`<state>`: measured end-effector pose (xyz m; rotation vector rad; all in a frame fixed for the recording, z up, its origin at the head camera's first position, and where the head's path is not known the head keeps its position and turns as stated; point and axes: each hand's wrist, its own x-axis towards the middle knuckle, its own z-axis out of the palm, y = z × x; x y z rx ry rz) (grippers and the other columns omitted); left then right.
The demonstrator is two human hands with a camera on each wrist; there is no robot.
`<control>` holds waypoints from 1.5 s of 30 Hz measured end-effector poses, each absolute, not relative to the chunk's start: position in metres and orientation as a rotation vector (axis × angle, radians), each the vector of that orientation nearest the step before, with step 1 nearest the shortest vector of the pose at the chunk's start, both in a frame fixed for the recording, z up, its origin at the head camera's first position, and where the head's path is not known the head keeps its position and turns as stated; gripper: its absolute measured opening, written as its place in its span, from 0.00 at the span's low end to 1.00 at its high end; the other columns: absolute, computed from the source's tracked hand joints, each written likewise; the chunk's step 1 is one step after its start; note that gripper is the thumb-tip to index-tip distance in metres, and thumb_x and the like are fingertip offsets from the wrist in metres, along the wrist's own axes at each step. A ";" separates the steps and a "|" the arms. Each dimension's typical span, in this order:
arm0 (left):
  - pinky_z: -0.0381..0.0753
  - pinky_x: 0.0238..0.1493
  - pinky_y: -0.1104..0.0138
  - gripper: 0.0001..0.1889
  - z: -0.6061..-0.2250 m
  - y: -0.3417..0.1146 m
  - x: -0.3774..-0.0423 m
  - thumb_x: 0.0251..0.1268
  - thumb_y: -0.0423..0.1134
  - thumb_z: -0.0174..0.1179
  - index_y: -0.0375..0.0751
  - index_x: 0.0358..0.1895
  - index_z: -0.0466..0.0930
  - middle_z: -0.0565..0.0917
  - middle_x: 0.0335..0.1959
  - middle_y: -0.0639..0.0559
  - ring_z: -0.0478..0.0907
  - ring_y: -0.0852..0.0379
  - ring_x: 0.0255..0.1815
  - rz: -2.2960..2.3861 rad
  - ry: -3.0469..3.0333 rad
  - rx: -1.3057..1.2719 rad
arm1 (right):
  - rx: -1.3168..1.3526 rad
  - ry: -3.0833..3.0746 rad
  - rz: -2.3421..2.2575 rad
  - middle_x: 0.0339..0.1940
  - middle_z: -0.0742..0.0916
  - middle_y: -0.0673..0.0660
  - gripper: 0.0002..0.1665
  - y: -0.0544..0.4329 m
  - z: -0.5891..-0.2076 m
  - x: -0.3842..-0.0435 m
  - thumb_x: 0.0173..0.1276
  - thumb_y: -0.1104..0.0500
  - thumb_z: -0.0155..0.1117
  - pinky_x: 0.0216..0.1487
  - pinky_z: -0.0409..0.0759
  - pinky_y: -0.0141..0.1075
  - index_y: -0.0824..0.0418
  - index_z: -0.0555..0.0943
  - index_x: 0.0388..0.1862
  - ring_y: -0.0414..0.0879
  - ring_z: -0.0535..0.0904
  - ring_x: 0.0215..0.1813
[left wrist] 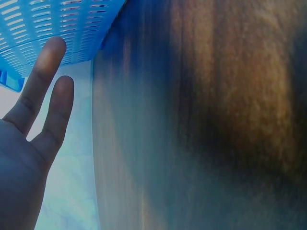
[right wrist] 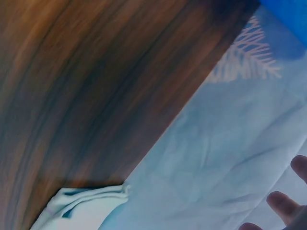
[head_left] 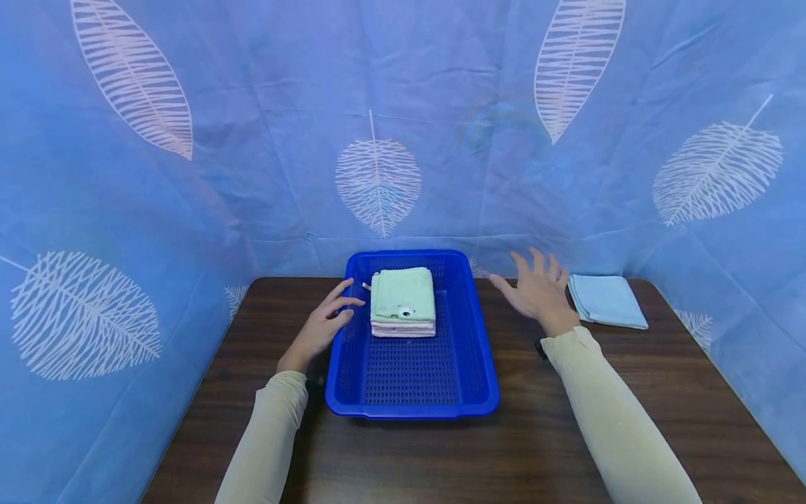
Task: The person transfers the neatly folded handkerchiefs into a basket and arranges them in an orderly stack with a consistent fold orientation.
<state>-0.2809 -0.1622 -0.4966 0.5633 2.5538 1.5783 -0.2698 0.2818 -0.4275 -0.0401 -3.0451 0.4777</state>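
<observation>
A blue plastic basket (head_left: 412,414) with perforated sides stands on the table. In it lies a stack of folded towels: a light green towel (head_left: 403,290) with a small eye-like print on top, pale pink towel edges (head_left: 403,329) below. My left hand (head_left: 321,329) is at the basket's left rim, fingers spread and loosely bent, holding nothing; the left wrist view shows two fingers (left wrist: 57,105) in front of the basket wall. Between the basket and a folded light blue towel (head_left: 607,301), my right hand (head_left: 538,290) hovers with fingers spread. That towel also appears at the bottom of the right wrist view.
The dark wooden table (head_left: 403,462) carries the basket and the blue towel, which lies near the back right corner. Behind the table and along both sides hangs a blue cloth (head_left: 441,182) with white leaf prints.
</observation>
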 end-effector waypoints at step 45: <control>0.53 0.78 0.32 0.14 -0.495 -0.162 -0.279 0.79 0.44 0.52 0.57 0.58 0.84 0.55 0.83 0.67 0.45 0.48 0.87 1.563 2.610 0.586 | -0.231 -3.234 0.573 0.79 0.34 0.81 0.63 0.392 -0.471 -0.258 0.70 0.18 0.30 0.65 0.23 0.83 0.61 0.34 0.84 0.89 0.24 0.74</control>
